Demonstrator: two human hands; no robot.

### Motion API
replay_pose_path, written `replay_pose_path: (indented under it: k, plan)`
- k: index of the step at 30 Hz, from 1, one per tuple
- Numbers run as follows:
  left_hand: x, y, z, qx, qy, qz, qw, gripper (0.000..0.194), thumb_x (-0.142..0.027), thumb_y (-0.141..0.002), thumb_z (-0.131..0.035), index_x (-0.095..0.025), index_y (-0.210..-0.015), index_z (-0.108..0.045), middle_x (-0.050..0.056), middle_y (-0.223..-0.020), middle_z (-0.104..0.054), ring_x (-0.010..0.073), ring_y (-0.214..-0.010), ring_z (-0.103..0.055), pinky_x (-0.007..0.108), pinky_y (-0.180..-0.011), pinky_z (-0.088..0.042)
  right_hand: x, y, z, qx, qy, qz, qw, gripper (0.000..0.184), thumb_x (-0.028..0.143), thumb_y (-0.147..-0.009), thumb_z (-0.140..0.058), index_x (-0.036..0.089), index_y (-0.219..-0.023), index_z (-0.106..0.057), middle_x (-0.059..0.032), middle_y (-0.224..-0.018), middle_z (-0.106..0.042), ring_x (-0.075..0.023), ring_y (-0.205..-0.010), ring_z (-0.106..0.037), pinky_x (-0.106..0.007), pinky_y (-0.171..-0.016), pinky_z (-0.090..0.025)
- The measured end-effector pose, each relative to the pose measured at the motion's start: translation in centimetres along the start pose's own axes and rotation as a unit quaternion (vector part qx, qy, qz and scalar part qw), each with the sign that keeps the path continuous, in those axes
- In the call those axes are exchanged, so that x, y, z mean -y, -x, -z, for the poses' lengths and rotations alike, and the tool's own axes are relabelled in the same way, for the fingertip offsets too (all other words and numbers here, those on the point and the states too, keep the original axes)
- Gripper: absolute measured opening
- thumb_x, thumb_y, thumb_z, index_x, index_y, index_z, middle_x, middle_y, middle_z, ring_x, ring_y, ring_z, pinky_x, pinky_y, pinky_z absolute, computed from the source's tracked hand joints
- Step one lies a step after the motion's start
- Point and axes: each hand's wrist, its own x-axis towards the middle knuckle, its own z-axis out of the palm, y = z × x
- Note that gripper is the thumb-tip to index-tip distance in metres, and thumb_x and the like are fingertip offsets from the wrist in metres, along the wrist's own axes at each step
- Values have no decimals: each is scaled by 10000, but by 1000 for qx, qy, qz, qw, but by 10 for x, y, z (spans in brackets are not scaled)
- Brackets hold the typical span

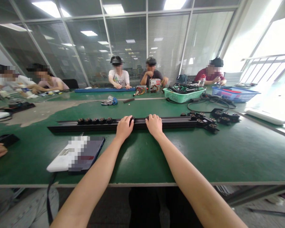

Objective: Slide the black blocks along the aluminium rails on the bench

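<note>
Head view: the left hand and right hand sit close together with fingers curled over the long black rail, whose long axis runs crosswise mid-frame, the left hand nearer the row of black fittings.

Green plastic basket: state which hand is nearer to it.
Right hand: in front of the green plastic basket, slightly left of it. Left hand: in front too, farther left.
</note>
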Motion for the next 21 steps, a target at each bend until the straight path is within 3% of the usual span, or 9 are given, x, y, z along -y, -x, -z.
replay_pose_path:
  k: [21]
  plan:
    - [0, 1, 1, -3, 2, 4, 1000, 402, -319, -1063, -438, -154, -1357, -657, 145, -1325, -700, 289, -1224, -654, 421, -1089, -515, -2, -1, 1, 1, -6, -1, 1000, 264, 321, -1074, -498, 141, -1161, -671, -167, -1193, -690, -278, -1144, -624, -360, -949, -436]
